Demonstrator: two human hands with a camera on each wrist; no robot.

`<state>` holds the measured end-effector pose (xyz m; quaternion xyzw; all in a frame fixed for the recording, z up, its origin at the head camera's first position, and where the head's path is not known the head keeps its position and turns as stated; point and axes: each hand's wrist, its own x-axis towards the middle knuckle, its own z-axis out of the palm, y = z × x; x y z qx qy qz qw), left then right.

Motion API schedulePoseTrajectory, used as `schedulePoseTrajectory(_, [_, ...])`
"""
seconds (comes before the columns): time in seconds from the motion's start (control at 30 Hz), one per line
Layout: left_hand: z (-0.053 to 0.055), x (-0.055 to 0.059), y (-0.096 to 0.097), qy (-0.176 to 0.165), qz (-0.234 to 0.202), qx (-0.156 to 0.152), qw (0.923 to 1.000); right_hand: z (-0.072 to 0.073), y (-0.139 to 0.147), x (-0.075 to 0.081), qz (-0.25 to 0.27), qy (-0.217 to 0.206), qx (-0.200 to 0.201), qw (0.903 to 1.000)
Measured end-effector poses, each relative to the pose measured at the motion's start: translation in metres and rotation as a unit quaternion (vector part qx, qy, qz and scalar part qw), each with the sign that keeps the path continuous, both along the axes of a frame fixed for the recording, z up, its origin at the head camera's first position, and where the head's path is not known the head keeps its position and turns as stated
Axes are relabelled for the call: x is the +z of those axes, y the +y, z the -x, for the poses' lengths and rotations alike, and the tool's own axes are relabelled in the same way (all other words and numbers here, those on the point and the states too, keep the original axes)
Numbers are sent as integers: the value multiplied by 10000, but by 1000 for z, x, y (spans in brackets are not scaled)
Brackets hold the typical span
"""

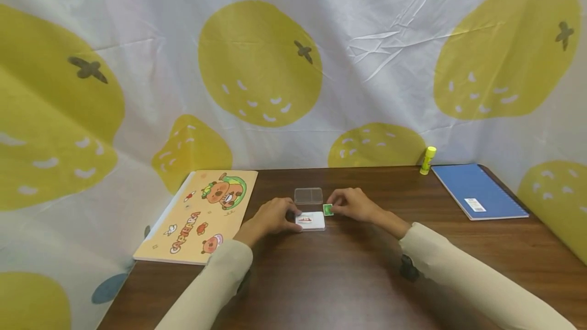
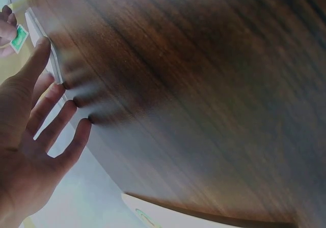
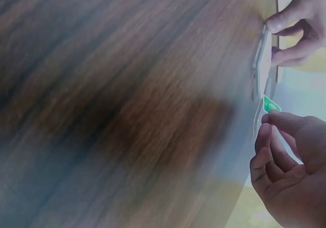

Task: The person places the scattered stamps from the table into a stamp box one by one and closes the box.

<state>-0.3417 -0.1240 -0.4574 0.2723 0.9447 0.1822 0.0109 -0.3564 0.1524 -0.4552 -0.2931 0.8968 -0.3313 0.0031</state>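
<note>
A shallow clear plastic case [image 1: 316, 221] lies flat on the table, with white paper and a small red print on top inside it. My left hand [image 1: 275, 216] holds its left end, thumb at the near corner and index finger at the far one; the thumb [image 2: 38, 54] shows along the edge in the left wrist view. Between thumb and fingertips my right hand [image 1: 355, 204] pinches a small green stamp-like card [image 1: 327, 210] with a white border, just off the case's right end. Directly behind the case sits a clear plastic lid [image 1: 308, 195].
A peach capybara-print notebook [image 1: 197, 213] lies at the left. At the back right a yellow glue stick [image 1: 428, 160] stands upright beside a blue spiral notebook [image 1: 477, 187]. A fruit-patterned curtain [image 1: 293, 75] hangs behind the brown wooden table [image 1: 335, 279].
</note>
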Motion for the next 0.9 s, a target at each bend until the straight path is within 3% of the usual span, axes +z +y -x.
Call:
schedulePoseTrajectory(0.23, [2,-2,-1,-2,27,3,10000,-1,-8,-1,27,-187,-47,9998])
schedulePoseTrajectory(0.9, [1,-1,0,-90,120,91,9998,-6,-18,-5,157,-87,127,9998])
